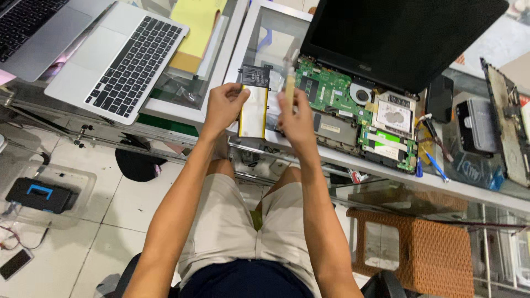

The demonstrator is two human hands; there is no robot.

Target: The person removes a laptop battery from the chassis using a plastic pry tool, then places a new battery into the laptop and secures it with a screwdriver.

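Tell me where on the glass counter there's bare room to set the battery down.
Bare glass lies between the counter's white left frame and the opened laptop, just beyond the left hand and battery. The right hand holds a tool there. Right of the laptop it is crowded: hard drive, black phone, blue pen.

the opened laptop point(359, 105) lies on the worktop point(386, 174), its lid raised behind the circuit board. left of it the flat battery point(254, 105) lies between the left hand point(223, 105) and the right hand point(295, 118). two closed-base laptops point(118, 58) sit far left. a wicker stool point(419, 248) stands below the worktop, right of the knees.
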